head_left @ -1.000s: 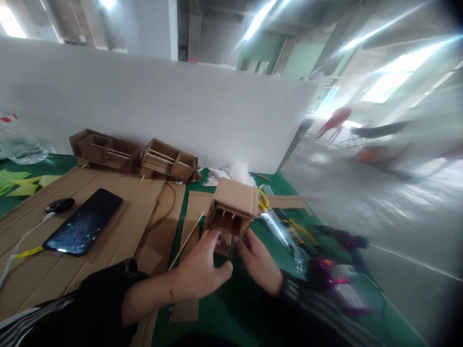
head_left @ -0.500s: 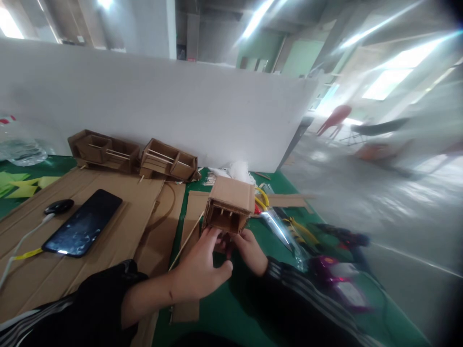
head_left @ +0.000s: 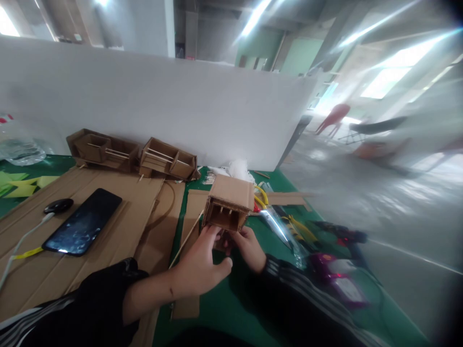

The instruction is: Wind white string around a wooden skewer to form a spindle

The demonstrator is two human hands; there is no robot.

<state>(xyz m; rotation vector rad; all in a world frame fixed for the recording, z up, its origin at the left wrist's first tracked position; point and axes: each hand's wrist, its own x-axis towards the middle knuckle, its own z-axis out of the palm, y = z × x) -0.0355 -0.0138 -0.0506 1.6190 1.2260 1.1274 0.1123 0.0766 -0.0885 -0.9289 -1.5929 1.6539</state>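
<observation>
A small cardboard box (head_left: pixel 231 190) is tilted up in front of me, its open end facing me with short wooden sticks showing inside. My left hand (head_left: pixel 198 262) grips its lower left edge, the thumb standing apart and some fingers hidden beneath the box. At the lower right edge, my right hand (head_left: pixel 251 248) is closed on the same box, its fingertips partly out of sight underneath. A thin wooden stick (head_left: pixel 186 238) lies slanted on a cardboard strip (head_left: pixel 187 308) beside my left hand.
Two cardboard boxes with sticks across them (head_left: pixel 103 150) stand by the white partition (head_left: pixel 144 91). A phone (head_left: pixel 83 221) lies on cardboard sheets at left. Right of the box are a knife (head_left: pixel 277 226), yellow-handled pliers (head_left: pixel 304 229) and a purple device (head_left: pixel 338 279) on the green table (head_left: pixel 224 313).
Almost nothing differs. The view has shifted very slightly, and both hands keep their hold on the cardboard box.
</observation>
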